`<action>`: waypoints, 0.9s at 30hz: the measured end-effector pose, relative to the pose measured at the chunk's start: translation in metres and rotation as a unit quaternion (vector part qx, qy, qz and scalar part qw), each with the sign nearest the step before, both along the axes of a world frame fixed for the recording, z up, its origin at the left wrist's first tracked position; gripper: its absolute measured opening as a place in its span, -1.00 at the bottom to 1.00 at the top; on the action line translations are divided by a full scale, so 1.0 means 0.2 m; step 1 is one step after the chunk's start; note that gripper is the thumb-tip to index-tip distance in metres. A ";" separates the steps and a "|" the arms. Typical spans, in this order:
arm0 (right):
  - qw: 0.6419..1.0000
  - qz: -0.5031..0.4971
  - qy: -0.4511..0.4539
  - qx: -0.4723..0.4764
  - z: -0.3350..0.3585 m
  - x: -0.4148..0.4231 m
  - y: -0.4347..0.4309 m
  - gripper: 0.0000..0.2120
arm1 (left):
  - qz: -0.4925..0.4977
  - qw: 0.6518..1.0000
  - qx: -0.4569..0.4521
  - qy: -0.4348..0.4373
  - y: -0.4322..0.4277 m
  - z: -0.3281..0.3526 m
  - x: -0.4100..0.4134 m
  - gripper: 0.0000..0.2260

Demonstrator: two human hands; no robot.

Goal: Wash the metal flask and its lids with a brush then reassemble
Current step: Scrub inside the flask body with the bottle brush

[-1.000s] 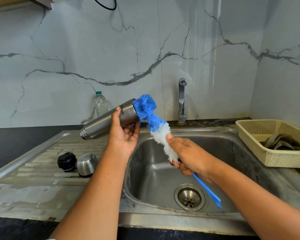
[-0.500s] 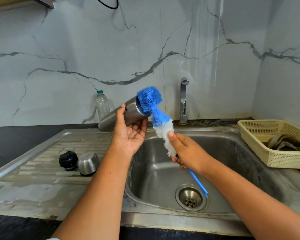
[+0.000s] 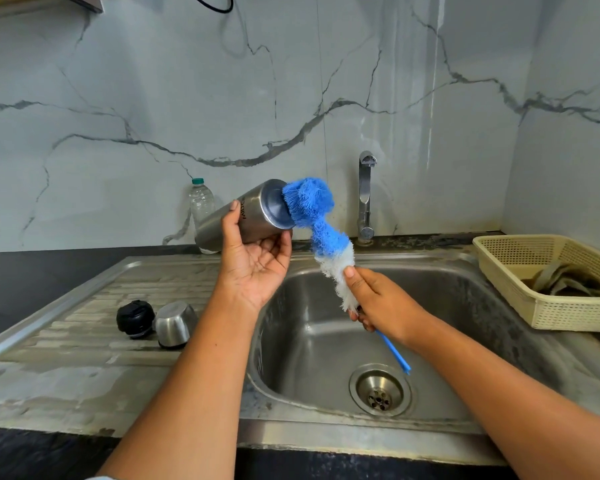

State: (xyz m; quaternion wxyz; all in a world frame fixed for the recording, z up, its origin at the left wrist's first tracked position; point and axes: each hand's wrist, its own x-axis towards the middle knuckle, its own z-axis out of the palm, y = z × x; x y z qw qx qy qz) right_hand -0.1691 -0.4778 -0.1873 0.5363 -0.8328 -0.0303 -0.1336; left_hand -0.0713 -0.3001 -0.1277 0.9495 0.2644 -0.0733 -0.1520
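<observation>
My left hand (image 3: pixel 253 261) holds the metal flask (image 3: pixel 246 213) tilted above the sink's left rim, thumb on its side and fingers under it, its flat base turned toward me. My right hand (image 3: pixel 378 299) grips the bottle brush (image 3: pixel 321 237) where the white bristles meet the blue handle. The brush's blue tuft presses against the flask's base. A black inner lid (image 3: pixel 134 318) and a steel cup lid (image 3: pixel 174 323) sit side by side on the draining board.
The steel sink (image 3: pixel 465 341) with its drain (image 3: pixel 380 389) lies below my hands. A tap (image 3: pixel 366 195) stands at the back wall. A plastic water bottle (image 3: pixel 201 199) stands behind the flask. A cream basket (image 3: pixel 520 258) holding a cloth sits at the right.
The flask has swung round so its base faces me, and risen slightly. The brush's blue tuft has moved from the flask's side onto the base.
</observation>
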 end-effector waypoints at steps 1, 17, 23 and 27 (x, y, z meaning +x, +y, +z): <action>1.000 -0.005 -0.007 0.007 0.01 0.00 0.00 -0.58 | -0.007 1.000 0.003 -0.005 -0.01 0.00 -0.01 -0.38; 0.999 0.001 -0.001 0.049 0.02 -0.02 -0.03 -0.53 | 0.021 0.995 0.085 -0.053 0.02 0.00 0.00 -0.45; 0.999 -0.003 -0.006 0.047 0.04 -0.02 -0.03 -0.51 | 0.054 0.991 0.111 -0.054 -0.01 0.00 -0.01 -0.57; 0.999 0.003 0.005 0.032 0.03 -0.02 -0.02 -0.53 | 0.076 0.990 0.102 -0.053 0.01 0.00 0.00 -0.55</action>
